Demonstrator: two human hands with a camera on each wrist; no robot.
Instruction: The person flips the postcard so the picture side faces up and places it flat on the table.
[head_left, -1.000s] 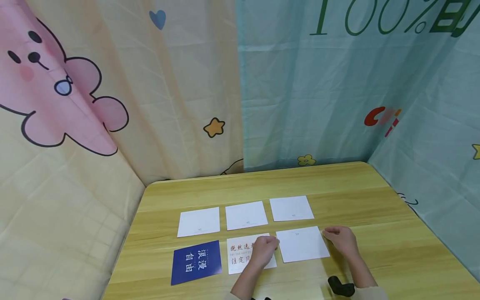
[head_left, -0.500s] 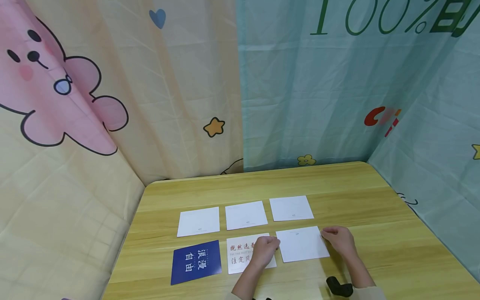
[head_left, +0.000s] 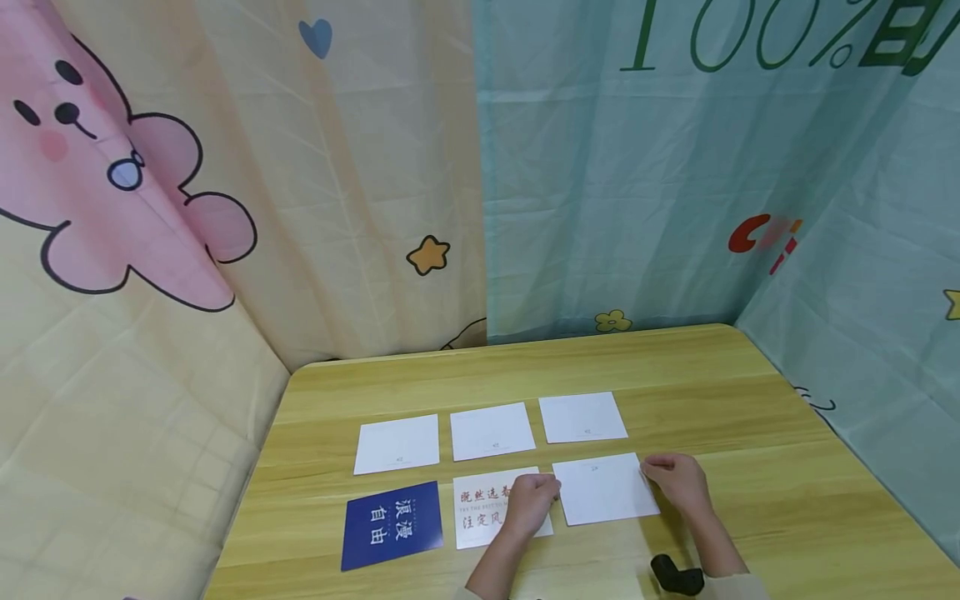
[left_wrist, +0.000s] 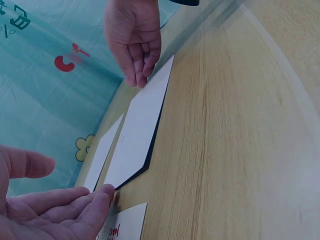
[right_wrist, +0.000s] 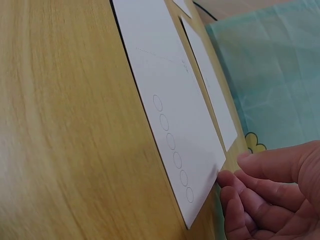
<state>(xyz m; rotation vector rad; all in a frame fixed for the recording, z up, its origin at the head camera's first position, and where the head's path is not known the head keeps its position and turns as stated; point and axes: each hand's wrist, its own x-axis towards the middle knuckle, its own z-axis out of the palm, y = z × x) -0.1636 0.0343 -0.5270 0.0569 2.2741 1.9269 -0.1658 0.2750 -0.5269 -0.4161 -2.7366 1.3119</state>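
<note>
A white postcard (head_left: 604, 490) lies blank side up in the front row, between the hands. My left hand (head_left: 531, 504) is at its left edge, over part of a postcard with red lettering (head_left: 474, 525). In the left wrist view the left hand's fingertips (left_wrist: 106, 190) touch the white postcard's edge, thumb held apart. My right hand (head_left: 681, 482) is at the opposite edge. There, in the right wrist view, loosely bent fingers (right_wrist: 227, 179) touch the postcard's corner, the thumb off it. A dark strip shows under the postcard's near edge in the left wrist view.
A blue postcard (head_left: 393, 525) with white characters lies at the front left. Behind stand three white postcards in a row: left (head_left: 397, 444), middle (head_left: 492, 431) and right (head_left: 582, 417). A black object (head_left: 677, 575) is by the right wrist. Curtains (head_left: 600, 208) enclose the wooden table (head_left: 795, 500).
My right hand has shifted slightly left, up to the white postcard's right edge. The left hand has barely moved, and the postcards lie where they were.
</note>
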